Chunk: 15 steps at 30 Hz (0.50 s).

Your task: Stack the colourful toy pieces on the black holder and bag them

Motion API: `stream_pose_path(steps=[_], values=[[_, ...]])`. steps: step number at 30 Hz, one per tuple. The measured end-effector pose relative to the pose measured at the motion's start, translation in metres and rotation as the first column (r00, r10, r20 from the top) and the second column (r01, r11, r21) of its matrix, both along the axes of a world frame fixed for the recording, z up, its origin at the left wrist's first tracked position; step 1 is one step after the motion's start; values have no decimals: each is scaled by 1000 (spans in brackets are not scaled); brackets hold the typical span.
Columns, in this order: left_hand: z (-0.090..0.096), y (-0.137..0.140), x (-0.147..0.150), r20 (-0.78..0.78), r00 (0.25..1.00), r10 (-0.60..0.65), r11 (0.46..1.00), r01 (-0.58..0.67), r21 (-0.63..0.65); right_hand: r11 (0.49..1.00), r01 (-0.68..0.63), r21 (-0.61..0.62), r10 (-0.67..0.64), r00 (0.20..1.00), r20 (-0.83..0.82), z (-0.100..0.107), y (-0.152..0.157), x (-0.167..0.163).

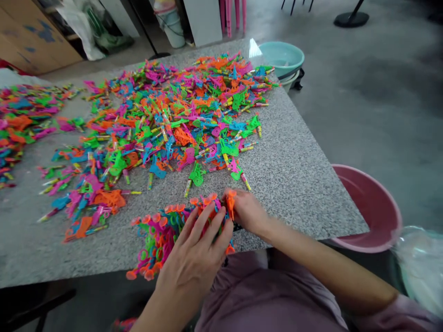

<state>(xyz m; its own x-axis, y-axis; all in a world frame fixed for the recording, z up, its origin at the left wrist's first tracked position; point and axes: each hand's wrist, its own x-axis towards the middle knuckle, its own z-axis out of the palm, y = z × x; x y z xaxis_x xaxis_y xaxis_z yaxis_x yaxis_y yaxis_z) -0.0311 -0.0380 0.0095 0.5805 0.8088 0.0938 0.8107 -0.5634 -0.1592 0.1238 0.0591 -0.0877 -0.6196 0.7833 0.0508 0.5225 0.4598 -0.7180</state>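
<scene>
Along the near table edge stands a packed row of small colourful plastic toys (157, 242), with orange round discs along its upper and lower sides. My left hand (195, 249) lies across the right part of this row, its fingers stretched out and slightly apart. At the right end of the row, my right hand (247, 210) is closed on an orange plastic toy (230, 205), beside the left fingertips. Its fingertips are partly hidden behind the toy. Just beyond the hands lies a green plastic toy (197, 174) with a yellow-patterned tube on it.
A large heap of similar toys (180, 115) covers the far half of the speckled stone table (294, 170), and another pile (20, 120) lies at the left. Past the right edge stand a pink basin (377, 203), a light blue basin (282, 55) and a clear plastic bag (420, 258).
</scene>
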Motion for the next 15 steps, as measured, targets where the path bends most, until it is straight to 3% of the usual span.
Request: stream_pose_path(steps=[3, 10, 15], values=[[-3, 0, 0, 11, 1000, 6, 1000, -5, -15, 999, -41, -34, 44, 993, 106, 8, 6, 0], [-2, 2, 0, -4, 1000, 2, 1000, -2, -1, 996, -89, -18, 91, 978, 187, 16, 15, -10], [0, 7, 0, -9, 1000, -5, 1000, 5, -17, 996, -85, -2, 84, 982, 168, 16, 19, -18]])
